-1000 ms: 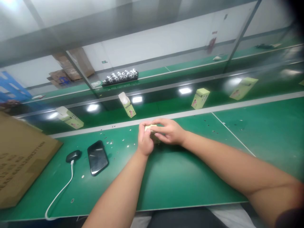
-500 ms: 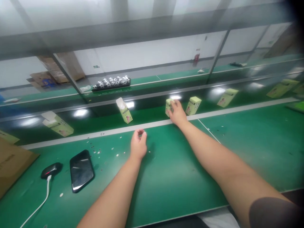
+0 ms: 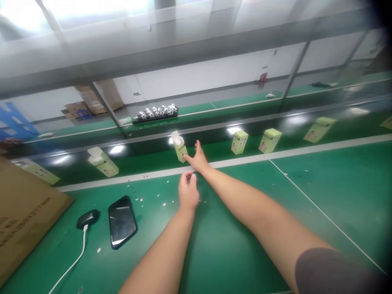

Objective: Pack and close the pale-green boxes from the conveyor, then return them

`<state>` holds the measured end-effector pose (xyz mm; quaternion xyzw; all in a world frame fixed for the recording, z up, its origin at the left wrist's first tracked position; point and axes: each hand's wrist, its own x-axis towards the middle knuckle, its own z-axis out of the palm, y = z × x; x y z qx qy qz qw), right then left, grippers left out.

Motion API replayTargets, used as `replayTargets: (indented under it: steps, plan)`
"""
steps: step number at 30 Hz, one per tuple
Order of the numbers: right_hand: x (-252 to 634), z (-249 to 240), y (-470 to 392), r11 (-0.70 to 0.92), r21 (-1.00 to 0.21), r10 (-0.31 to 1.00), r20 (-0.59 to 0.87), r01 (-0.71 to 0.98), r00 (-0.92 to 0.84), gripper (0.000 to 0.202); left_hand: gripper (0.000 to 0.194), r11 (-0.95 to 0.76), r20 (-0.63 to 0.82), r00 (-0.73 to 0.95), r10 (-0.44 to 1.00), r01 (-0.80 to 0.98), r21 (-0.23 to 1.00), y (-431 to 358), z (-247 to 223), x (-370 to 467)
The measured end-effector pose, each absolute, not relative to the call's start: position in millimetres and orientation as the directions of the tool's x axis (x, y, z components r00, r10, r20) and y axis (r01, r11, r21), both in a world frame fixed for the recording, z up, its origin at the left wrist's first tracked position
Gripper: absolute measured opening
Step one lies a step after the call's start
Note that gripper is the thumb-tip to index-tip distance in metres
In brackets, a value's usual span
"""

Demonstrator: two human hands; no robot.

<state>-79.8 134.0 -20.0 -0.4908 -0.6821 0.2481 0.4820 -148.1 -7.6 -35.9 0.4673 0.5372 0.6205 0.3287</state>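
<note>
My right hand [image 3: 197, 158] reaches over the pale strip with thumb and fingers spread. Its thumb is at the lower right edge of a light green carton [image 3: 180, 149] whose white top flap stands up; whether they touch I cannot tell. Close below, my left hand [image 3: 189, 192] hovers over the green table with its fingers curled in toward the thumb. What it holds, if anything, is hidden. To the right stand two light green cartons with shut tops, a nearer one [image 3: 239, 142] and another [image 3: 270, 141] beside it.
More cartons lie along the dark green belt [image 3: 147, 161], including an open-flapped one [image 3: 104, 162] at left. On the table are a black phone [image 3: 122, 222], a black device [image 3: 88, 219] with a white cable, and a cardboard box [image 3: 27, 224]. Football-patterned balls [image 3: 157, 111] fill a tray behind.
My right hand has left a shut carton and swung left to the open-flapped one, fingers spread. The view has shifted, so things appear further right. My left hand keeps its curled shape.
</note>
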Motion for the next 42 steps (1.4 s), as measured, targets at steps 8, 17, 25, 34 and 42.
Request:
replayTargets:
  steps: [8,17,25,34,42]
  plan:
    - [-98,-5,121,0.351,-0.843,0.935,0.342,0.408,-0.097,0.047,0.035,-0.21,0.198,-0.476,0.857,0.03,0.977,-7,-35,-155]
    - [-44,-10,3,0.633,-0.749,0.73,0.491,0.198,-0.476,0.053,0.06,-0.27,0.187,-0.493,0.85,-0.103,0.957,-26,-11,-161]
    - [-42,5,-17,0.18,-0.974,0.931,0.215,-0.14,-0.294,0.048,0.068,-0.365,0.329,-0.27,0.905,-0.095,0.926,-35,-8,-143]
    - [-44,21,-4,0.251,-0.931,0.926,0.311,-0.263,-0.216,0.027,0.023,-0.305,0.255,-0.225,0.94,-0.227,0.925,-28,0,-155]
    - [-10,19,14,0.864,-0.501,0.438,0.795,-0.047,-0.42,0.022,0.032,-0.557,0.512,-0.284,0.811,-0.107,0.823,-30,-8,-157]
